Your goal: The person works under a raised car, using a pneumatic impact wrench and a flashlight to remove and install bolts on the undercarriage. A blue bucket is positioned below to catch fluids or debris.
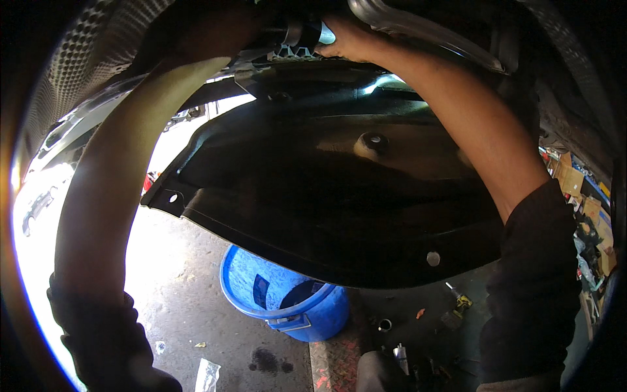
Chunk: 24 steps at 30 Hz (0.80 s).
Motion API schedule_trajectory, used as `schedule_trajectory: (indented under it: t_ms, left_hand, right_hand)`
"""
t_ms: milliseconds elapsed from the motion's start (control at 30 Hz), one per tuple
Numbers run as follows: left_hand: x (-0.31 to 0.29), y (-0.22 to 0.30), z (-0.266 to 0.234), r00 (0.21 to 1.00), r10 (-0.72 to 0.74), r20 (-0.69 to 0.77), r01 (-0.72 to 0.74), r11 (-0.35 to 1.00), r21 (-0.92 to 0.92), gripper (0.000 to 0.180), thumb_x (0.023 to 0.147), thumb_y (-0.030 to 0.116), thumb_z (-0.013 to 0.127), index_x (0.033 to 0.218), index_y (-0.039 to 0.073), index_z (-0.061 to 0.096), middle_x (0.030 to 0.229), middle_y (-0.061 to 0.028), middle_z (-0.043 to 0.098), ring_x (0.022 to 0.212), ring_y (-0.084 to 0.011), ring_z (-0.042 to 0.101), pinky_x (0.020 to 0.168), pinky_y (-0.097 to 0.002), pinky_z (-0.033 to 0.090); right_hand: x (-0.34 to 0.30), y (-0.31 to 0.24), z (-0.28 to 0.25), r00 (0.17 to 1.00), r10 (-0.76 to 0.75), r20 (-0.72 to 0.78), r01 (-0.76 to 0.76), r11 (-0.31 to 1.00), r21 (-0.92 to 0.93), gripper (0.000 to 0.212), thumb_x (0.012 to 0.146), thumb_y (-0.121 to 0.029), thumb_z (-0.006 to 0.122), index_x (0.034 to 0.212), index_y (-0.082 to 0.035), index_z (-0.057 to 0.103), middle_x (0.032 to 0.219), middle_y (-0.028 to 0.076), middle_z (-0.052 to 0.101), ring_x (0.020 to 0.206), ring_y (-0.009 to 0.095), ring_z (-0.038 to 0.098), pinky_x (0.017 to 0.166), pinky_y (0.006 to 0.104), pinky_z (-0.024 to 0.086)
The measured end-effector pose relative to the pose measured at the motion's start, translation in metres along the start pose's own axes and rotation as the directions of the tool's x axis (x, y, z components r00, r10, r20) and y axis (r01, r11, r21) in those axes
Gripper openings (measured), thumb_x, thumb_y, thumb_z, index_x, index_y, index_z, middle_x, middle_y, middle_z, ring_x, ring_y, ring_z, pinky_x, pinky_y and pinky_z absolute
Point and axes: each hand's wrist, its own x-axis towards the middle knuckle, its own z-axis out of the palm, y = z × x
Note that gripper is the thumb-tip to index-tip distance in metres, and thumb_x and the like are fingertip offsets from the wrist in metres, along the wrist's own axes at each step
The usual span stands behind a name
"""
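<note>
Both my arms reach up into the underside of a vehicle. My left hand (219, 32) is deep in shadow at the top, and its fingers do not show. My right hand (349, 42) is up by a dark ribbed part (294, 51) with a pale shiny spot beside it. Its thumb side touches or nearly touches that part, while the other fingers are hidden. Below my hands hangs a large black undertray panel (261, 189), tilted, with round holes along its edge and a round raised boss (372, 144) on it.
A blue tub (336, 313) stands on the floor under the panel. A yellow-and-black power tool (460, 304) and small metal parts lie to its right. Cardboard boxes (569, 178) are piled at far right. Perforated metal heat shield (85, 46) curves along upper left; a metal pipe (418, 29) runs upper right.
</note>
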Motion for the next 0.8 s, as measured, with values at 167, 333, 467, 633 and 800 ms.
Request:
schedule_trajectory:
  t_ms: [167,333,467,633,800]
  left_hand:
    - [0.011,0.006,0.011,0.998,-0.013,0.054,0.037,0.881,-0.472,0.035,0.094,0.025,0.064,0.116,-0.003,0.065,0.103,-0.0273,0.071,0.095,-0.0381,0.069,0.081,-0.0491,0.055]
    - [0.010,0.010,0.005,0.989,0.047,-0.137,-0.095,0.925,-0.368,0.037,0.091,0.021,0.065,0.119,-0.003,0.064,0.100,-0.0266,0.070,0.093,-0.0369,0.069,0.080,-0.0485,0.055]
    - [0.007,0.008,0.002,0.988,0.072,-0.140,-0.107,0.960,-0.259,0.036,0.090,0.020,0.065,0.118,-0.003,0.064,0.099,-0.0260,0.070,0.092,-0.0365,0.069,0.080,-0.0482,0.055]
    - [0.005,0.008,-0.004,0.986,0.088,-0.145,-0.112,0.980,-0.166,0.035,0.089,0.019,0.064,0.116,-0.003,0.065,0.098,-0.0254,0.069,0.090,-0.0361,0.068,0.079,-0.0478,0.055]
    - [0.002,0.006,-0.004,0.986,0.085,-0.144,-0.101,0.990,-0.103,0.032,0.089,0.018,0.063,0.113,-0.003,0.067,0.096,-0.0248,0.069,0.089,-0.0357,0.068,0.079,-0.0476,0.055]
  right_hand:
    - [0.004,0.000,0.004,0.980,0.186,0.076,-0.185,0.983,-0.016,0.094,0.089,-0.041,0.082,0.159,-0.005,0.031,0.105,0.028,0.070,0.080,0.034,0.068,0.072,0.0558,0.049]
    - [0.000,-0.008,-0.011,0.938,0.268,0.221,-0.288,0.956,0.062,0.099,0.088,-0.042,0.083,0.161,-0.005,0.027,0.107,0.031,0.070,0.075,0.035,0.064,0.070,0.0562,0.048]
    - [0.001,-0.010,-0.014,0.940,0.248,0.236,-0.272,0.959,0.074,0.104,0.087,-0.045,0.083,0.163,-0.006,0.024,0.124,0.033,0.063,0.093,0.037,0.063,0.077,0.0561,0.049]
    - [0.003,-0.007,-0.010,0.950,0.234,0.205,-0.258,0.962,0.095,0.099,0.085,-0.039,0.083,0.160,-0.004,0.028,0.126,0.032,0.063,0.097,0.037,0.064,0.080,0.0533,0.050]
    - [-0.001,-0.007,-0.011,0.961,0.221,0.165,-0.240,0.965,0.110,0.094,0.084,-0.033,0.083,0.157,-0.003,0.032,0.128,0.030,0.062,0.100,0.037,0.064,0.083,0.0504,0.051]
